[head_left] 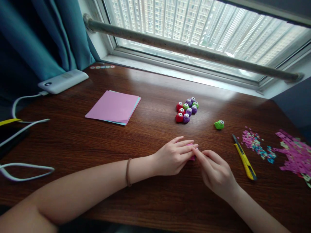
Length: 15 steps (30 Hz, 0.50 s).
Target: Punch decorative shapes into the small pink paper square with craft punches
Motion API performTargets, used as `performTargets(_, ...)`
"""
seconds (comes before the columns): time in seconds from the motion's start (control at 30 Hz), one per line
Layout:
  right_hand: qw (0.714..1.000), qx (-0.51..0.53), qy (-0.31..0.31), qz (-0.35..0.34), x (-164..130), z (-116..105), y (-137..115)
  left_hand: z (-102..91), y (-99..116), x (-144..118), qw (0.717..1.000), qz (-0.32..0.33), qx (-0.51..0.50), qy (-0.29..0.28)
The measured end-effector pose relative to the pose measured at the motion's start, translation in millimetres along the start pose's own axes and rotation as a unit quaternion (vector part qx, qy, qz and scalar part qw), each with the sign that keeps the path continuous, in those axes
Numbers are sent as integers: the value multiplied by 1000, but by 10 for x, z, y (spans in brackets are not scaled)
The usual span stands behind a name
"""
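Observation:
My left hand (173, 156) and my right hand (215, 171) meet at the middle of the wooden desk (150, 136). Between their fingertips is a small pink piece of paper (192, 157), mostly hidden under the fingers; both hands pinch it. A cluster of several small red, purple and green paper punches (187, 109) sits just beyond the hands. One more green punch (219, 124) lies apart to the right. A stack of pink and blue paper sheets (113, 107) lies to the left.
A yellow utility knife (244, 157) lies right of my right hand. Paper confetti (257, 144) and punched pink scraps (295, 154) cover the right edge. A white power bank (63, 81) with white cables (26, 168) sits at the left, by a teal curtain (41, 38).

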State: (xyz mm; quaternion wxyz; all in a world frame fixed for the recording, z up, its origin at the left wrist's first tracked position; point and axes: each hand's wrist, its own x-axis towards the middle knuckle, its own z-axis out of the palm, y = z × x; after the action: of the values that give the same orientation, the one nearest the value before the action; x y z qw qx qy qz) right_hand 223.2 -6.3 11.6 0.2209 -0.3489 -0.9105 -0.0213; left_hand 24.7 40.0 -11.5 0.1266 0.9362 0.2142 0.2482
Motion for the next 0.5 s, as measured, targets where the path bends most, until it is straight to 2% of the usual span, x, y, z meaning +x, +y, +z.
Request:
performTargets(0.1,998,54,35,28,-19,21,30,11,-23,-6,1000,-3,-7,-12)
performTargets(0.3,992,89,54,66,-37,37,53,4,-22,0,1000,-10,-6,-6)
performTargets(0.5,982,95,76,146,-20,77,102,4,-37,2,992,-122,31,-3)
